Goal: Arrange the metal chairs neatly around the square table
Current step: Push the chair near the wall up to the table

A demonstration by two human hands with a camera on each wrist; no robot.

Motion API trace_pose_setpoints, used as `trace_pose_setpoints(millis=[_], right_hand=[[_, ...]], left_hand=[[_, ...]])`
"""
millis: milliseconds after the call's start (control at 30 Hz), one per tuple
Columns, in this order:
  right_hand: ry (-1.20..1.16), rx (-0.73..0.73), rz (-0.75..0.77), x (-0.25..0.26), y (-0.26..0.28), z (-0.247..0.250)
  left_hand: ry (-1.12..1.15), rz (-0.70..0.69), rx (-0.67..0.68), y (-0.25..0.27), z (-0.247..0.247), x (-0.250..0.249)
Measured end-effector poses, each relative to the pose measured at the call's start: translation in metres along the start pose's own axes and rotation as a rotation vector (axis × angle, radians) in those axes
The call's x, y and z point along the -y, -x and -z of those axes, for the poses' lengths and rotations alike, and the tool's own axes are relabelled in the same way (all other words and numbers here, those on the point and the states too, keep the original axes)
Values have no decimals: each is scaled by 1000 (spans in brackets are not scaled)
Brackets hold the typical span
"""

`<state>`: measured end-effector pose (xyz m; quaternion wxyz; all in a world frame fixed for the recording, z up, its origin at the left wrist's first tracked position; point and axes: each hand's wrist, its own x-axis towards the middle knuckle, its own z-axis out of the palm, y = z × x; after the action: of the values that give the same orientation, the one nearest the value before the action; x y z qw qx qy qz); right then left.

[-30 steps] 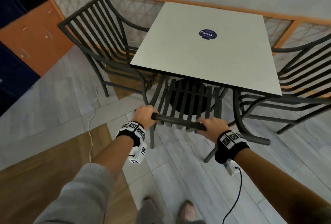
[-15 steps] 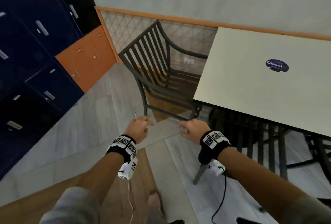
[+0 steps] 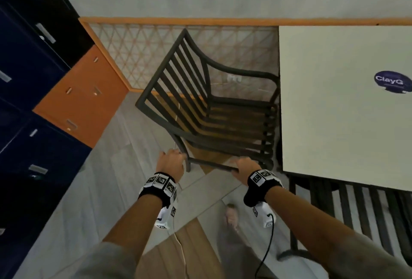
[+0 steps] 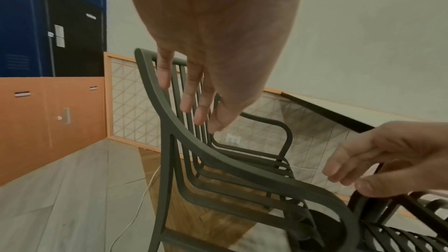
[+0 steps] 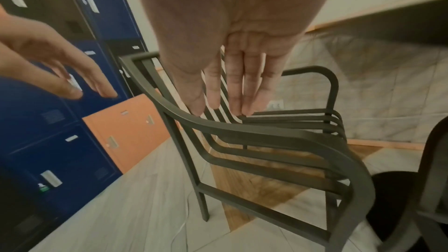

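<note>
A dark metal slatted armchair [image 3: 200,109] stands at the left side of the white square table [image 3: 345,122], its seat front near the table edge. My left hand [image 3: 172,158] and right hand [image 3: 244,166] reach out over the chair's near armrest [image 4: 242,168]. The left wrist view shows the left hand's fingers [image 4: 194,106] straight and holding nothing. Likewise, the right hand's fingers [image 5: 227,101] are extended just above the armrest [image 5: 254,131] in the right wrist view. A second metal chair [image 3: 356,212] sits tucked under the table's near side.
Blue and orange lockers [image 3: 73,100] line the left wall. A wood-framed lattice panel [image 3: 156,56] runs along the back wall behind the chair. A white cable [image 3: 180,252] lies on the floor near my foot [image 3: 231,214]. The table's black base [image 5: 397,198] is beside the chair.
Both hands let go of the top rail of the chair at the table's near side. The view turned left, and both hands moved, open, toward the left chair.
</note>
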<state>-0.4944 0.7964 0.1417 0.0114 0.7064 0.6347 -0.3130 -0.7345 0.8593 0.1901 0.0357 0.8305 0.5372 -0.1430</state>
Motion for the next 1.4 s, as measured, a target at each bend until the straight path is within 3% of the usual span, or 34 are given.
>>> trace_pose_setpoints(millis=[133,233,400,500,600,867,1100,1400], right_hand=[[109,26,53,-13,-65,-7],[197,99,-1,-25,-97,-10],[237,274,-118,-39,-130,-7],[230,306,-148,-45,-142,-8],[226,300,-161,-47,-148,-10],[239,267,-230,-60,-157,-5],[271,185,-337,-90,-174,13],[240,163,-359,-93,-165,2]], left_hand=[[-117,-8,28,-80,-1,16],[-183,-20,102,-126,-8,27],[-280,-88,263,-176,-19,44],[-294,-89,327,-196,-26,54],[-251,-102,343,-207,-35,61],[-242,-211,234,-211,-39,54],[-176,-215,152,-224,-43,24],[-136,-198,132,-217,-50,21]])
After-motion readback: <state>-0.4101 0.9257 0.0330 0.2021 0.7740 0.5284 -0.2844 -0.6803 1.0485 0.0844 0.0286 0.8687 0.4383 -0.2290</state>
